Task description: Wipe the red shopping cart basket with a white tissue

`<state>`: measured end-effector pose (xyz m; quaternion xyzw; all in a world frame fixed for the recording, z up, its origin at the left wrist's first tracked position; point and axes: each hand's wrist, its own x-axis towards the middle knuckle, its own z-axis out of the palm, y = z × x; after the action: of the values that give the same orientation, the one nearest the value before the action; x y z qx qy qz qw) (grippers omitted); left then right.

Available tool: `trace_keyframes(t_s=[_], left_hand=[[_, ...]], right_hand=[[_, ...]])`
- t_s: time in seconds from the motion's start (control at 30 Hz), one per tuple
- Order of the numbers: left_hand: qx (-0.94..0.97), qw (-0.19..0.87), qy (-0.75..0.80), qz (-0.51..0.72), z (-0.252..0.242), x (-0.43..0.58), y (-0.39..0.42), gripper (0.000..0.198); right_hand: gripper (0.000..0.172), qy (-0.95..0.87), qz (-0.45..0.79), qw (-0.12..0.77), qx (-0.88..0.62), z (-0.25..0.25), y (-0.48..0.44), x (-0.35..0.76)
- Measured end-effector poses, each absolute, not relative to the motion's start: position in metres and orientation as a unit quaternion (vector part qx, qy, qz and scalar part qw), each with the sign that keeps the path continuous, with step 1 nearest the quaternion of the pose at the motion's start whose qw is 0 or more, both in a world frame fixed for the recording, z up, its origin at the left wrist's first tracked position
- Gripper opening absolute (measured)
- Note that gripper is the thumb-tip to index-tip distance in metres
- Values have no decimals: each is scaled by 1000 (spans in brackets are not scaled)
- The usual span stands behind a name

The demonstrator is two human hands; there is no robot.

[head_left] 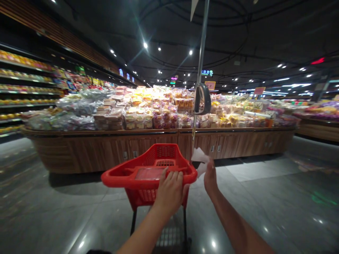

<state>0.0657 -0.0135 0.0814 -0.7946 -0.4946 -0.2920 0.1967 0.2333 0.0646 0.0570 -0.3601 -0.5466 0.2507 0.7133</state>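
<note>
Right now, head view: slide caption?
Left hand on red plastic shopping cart, right hand holding thin white sheet.

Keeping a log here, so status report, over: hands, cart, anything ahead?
Left hand on red cart; right hand holding thin white sheet. Cart upright, in front. Ahead: wooden display counter, metal pole right of center.

A supermarket: a red plastic shopping cart [116, 179] stands before a long wood-panelled surface [97, 151] heaped to its front edge with clear-bagged goods [139, 118]; stocked, tiered shelves [29, 92] rise beyond its left end.
</note>
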Motion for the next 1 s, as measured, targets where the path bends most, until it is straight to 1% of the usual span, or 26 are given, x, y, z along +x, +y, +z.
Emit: trace_keyframes(t_s=[0.1,0.13,0.17,0.3,0.4,0.53,0.67,0.73,0.8,0.87,0.93,1.0], left_hand=[[-795,194,-498,-286,81,63,-17,31],[-796,193,-498,-284,82,63,-18,31],[-796,194,-498,-284,82,63,-19,31],[-791,195,-506,-283,83,62,-20,32],[-795,191,-507,-274,83,59,-21,32],[-800,190,-499,-275,83,54,-24,32],[-802,195,-493,-276,81,51,-27,33],[-804,196,-489,-274,80,49,-26,34],[-804,196,-489,-275,79,49,-25,34],[-803,195,-491,-275,79,49,-25,34],[-803,195,-493,-271,79,49,-24,35],[-803,194,-497,-265,80,49,-24,35]], right_hand=[[61,-792,128,504,-320,59,51,243],[61,-837,87,443,-310,62,51,245],[63,-859,57,408,-306,66,52,247],[67,-887,3,351,-302,83,63,250],[65,-888,27,344,-303,87,60,246],[63,-875,80,374,-298,80,50,235],[67,-857,40,418,-299,67,54,230],[69,-838,15,455,-300,59,58,230],[67,-797,32,517,-311,49,59,226],[61,-714,94,608,-335,40,55,216],[53,-585,196,700,-360,31,45,200],[49,-446,309,758,-363,26,30,182]])
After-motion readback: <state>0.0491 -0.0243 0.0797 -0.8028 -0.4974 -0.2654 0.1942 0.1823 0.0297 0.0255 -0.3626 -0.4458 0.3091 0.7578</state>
